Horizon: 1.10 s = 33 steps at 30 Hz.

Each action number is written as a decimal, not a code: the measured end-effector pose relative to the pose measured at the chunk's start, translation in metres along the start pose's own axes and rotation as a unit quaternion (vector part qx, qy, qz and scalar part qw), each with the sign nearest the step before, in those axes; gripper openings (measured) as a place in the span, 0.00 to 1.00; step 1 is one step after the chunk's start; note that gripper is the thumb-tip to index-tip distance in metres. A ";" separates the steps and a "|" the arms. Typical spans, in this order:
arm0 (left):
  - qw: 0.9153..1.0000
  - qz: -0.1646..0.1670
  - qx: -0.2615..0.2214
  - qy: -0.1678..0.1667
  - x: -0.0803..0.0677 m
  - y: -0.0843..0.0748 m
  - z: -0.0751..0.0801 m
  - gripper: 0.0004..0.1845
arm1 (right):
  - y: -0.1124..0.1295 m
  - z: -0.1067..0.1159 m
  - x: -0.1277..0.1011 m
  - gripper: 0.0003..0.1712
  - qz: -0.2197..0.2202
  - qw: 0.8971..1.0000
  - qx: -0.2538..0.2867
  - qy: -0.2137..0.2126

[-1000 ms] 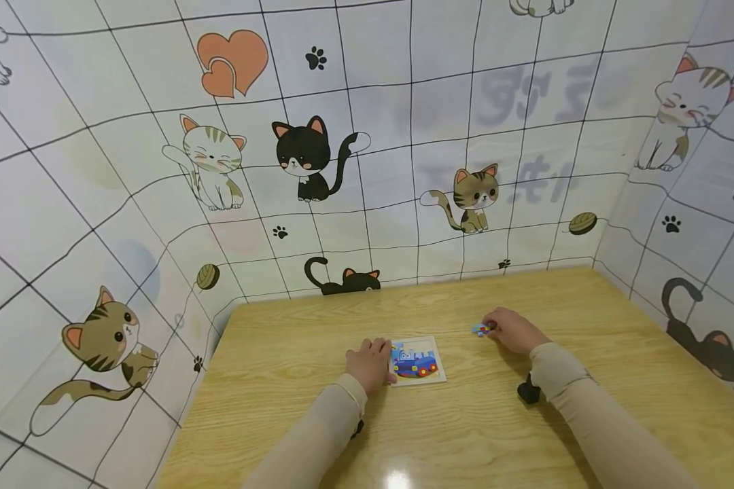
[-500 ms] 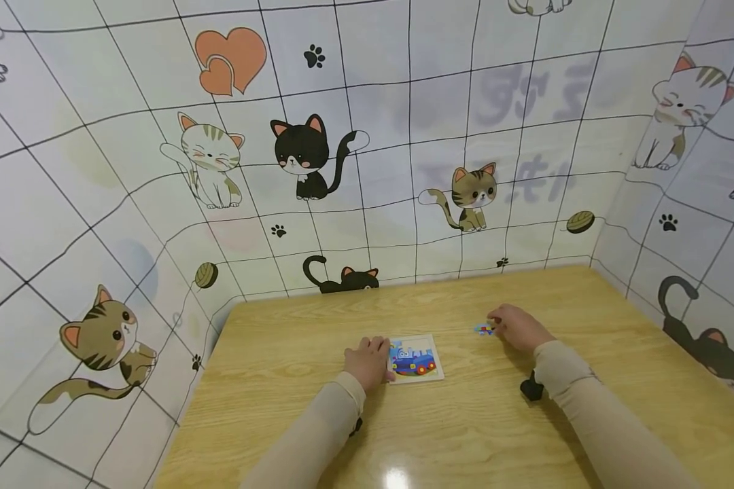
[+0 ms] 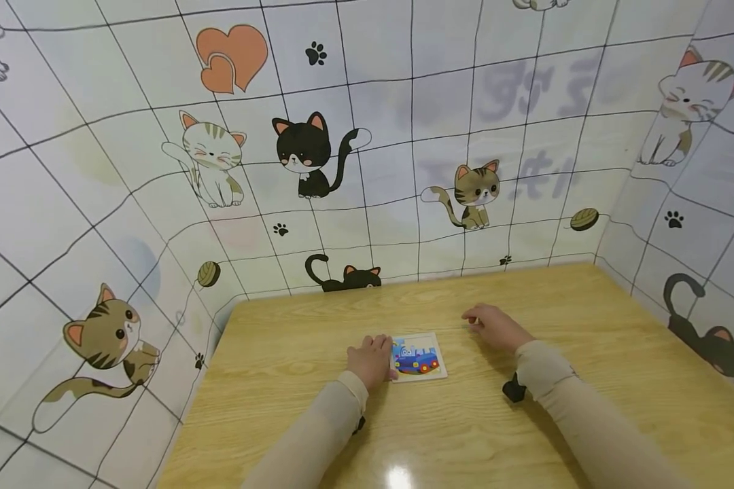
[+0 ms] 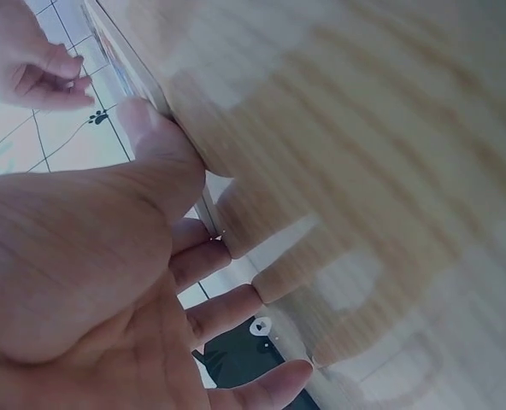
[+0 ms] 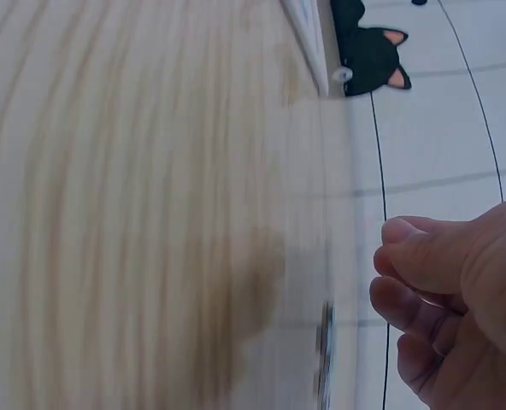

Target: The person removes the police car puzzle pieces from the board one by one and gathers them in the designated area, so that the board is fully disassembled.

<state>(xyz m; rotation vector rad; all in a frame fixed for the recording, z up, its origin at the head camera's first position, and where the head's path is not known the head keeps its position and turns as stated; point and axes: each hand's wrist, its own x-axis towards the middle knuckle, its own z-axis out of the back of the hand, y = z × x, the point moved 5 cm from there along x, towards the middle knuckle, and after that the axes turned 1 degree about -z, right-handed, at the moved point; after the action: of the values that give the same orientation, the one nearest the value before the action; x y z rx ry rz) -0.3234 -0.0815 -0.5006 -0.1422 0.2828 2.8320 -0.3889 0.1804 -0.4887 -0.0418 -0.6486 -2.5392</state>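
Observation:
A small jigsaw puzzle (image 3: 417, 361) in a pale frame, picturing a blue vehicle with red and yellow wheels, lies on the table. My left hand (image 3: 370, 361) rests along its left side, thumb (image 4: 163, 154) against the frame edge and the other fingers spread on the tabletop. To the right of the puzzle, my right hand (image 3: 495, 328) hovers low, its thumb and fingers (image 5: 407, 299) curled in close together. Whether a piece sits between them cannot be made out. Under that hand, the right wrist view shows thin dark puzzle pieces (image 5: 325, 354) edge-on.
The wood-grain table (image 3: 293, 339) stretches around both hands. A white cloth wall (image 3: 391, 231) printed with cats and grid lines borders its back and sides. Black wrist devices (image 3: 514, 390) hang under the sleeves.
My right hand has moved left, toward the puzzle, and the colourful pieces formerly visible by its fingertips are hidden in the head view. The left hand and the puzzle keep their place.

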 end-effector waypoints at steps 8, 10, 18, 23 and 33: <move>1.000 0.002 -0.002 -0.001 0.002 0.000 -0.001 0.45 | 0.058 -0.031 0.022 0.15 0.037 0.998 0.044 0.034; 1.000 0.002 -0.001 0.001 0.003 0.000 -0.003 0.45 | 0.071 -0.042 0.026 0.15 0.043 0.997 0.050 0.047; 1.000 0.003 0.007 -0.002 0.002 0.001 0.000 0.43 | 0.103 -0.062 0.038 0.16 0.021 0.994 0.071 0.082; 1.000 0.004 0.019 -0.004 -0.001 0.001 0.006 0.43 | 0.112 -0.066 0.040 0.16 0.025 0.994 0.071 0.083; 1.000 0.007 0.018 -0.006 -0.002 0.000 0.004 0.43 | 0.118 -0.076 0.044 0.20 0.014 0.995 0.054 0.079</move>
<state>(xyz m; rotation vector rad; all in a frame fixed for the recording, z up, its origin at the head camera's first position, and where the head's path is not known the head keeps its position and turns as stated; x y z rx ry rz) -0.3223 -0.0813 -0.4962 -0.1168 0.3322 2.8392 -0.3622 0.0365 -0.4977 0.1830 -0.7147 -2.4459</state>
